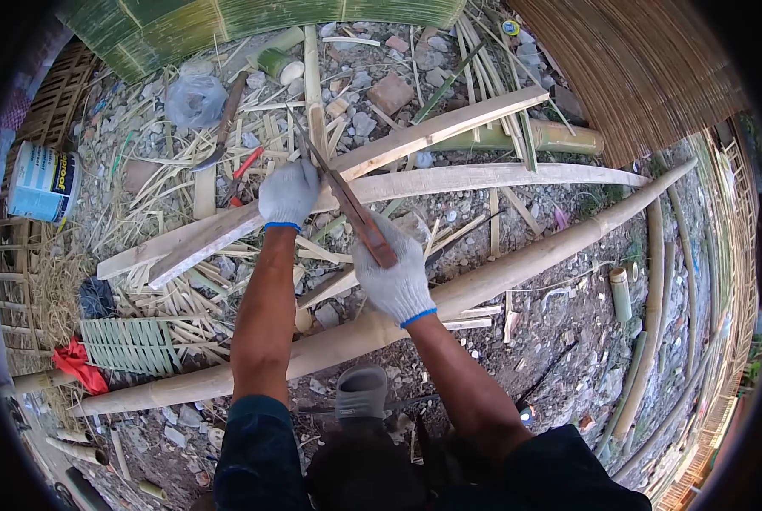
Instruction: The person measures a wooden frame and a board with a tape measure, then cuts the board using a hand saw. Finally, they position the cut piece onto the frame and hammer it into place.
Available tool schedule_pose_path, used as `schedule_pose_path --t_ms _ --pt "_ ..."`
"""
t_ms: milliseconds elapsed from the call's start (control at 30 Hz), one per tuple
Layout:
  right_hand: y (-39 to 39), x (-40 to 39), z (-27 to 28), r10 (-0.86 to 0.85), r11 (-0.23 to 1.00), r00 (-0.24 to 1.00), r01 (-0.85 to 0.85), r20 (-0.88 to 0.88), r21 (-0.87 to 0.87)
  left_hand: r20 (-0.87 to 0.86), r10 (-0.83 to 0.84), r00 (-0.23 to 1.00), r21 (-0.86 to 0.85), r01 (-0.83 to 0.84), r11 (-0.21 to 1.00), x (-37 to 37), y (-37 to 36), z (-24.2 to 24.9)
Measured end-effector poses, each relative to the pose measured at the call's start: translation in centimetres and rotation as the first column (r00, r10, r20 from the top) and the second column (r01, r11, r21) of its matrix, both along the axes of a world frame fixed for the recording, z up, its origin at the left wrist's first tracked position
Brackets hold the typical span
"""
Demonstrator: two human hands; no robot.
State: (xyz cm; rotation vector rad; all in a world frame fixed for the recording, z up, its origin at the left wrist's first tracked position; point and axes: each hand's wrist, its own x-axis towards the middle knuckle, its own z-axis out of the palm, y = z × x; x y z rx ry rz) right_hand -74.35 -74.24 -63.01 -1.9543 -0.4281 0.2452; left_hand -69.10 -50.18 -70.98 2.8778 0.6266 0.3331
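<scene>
My right hand [395, 271], in a whitish knit glove with a blue cuff, is wrapped round the wooden handle of a saw [355, 209]. The saw's blade points up and left, across a long wooden beam [436, 128]. My left hand [289, 192], gloved the same way, rests on the beam just left of the blade, its fingers pressed together around the wood. A second, curved plank [483, 175] lies beside the beam, below it. Where exactly the saw's teeth touch the wood is hard to make out.
A long bamboo pole [517, 253] crosses in front of my feet. A sickle [225, 119], a red-handled tool [247, 162], a plastic bag [195, 100] and a white bucket [45, 183] are at the left. Split strips and rubble litter the ground. A brown slatted mat [636, 68] is upper right.
</scene>
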Motion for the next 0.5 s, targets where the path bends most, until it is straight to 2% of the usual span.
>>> schedule_pose_path --t_ms 67,133,200,267,300,333,367,467,500 --pt "-3.6 -3.4 1.2 -0.026 1.000 0.994 0.028 -0.104 0.011 -0.017 0.008 1.000 -0.022 -0.008 1.000 -0.1 -0.1 -0.1" --pt "-7.6 -6.3 2.0 0.016 0.999 0.997 -0.013 0.076 -0.039 0.007 0.000 1.000 -0.004 0.000 1.000 -0.1 -0.1 -0.6" --pt "-7.3 -7.2 -0.1 -0.024 0.989 1.000 0.027 -0.020 0.148 0.016 0.012 1.000 0.003 -0.012 1.000 -0.8 -0.1 -1.0" --pt "-4.2 -4.2 -0.3 -0.065 0.984 0.995 0.076 -0.074 0.159 0.039 0.015 0.999 0.005 -0.015 1.000 -0.4 -0.4 -0.6" --pt "-1.7 -1.9 -0.2 -0.048 0.999 0.999 0.048 -0.024 0.000 0.080 0.031 0.996 -0.030 -0.029 0.999 -0.3 -0.5 -0.7" --pt "0.8 0.3 -1.9 -0.052 0.993 0.998 0.050 0.018 0.105 0.066 0.009 0.998 -0.018 -0.008 1.000 -0.4 -0.5 -1.0" --pt "2.3 1.4 -2.1 -0.049 0.991 0.998 0.046 0.026 0.122 0.050 -0.009 0.999 -0.004 0.009 1.000 -0.6 -0.2 -1.2" --pt "-0.7 -1.3 0.1 -0.042 0.995 0.999 0.040 0.018 0.089 -0.029 0.009 1.000 -0.037 -0.011 0.999 -0.9 -0.1 -1.1" --pt "-3.4 -3.4 1.1 -0.016 0.999 0.996 0.020 -0.084 0.047 -0.018 0.014 1.000 -0.038 -0.014 0.999 0.2 0.5 -0.6"
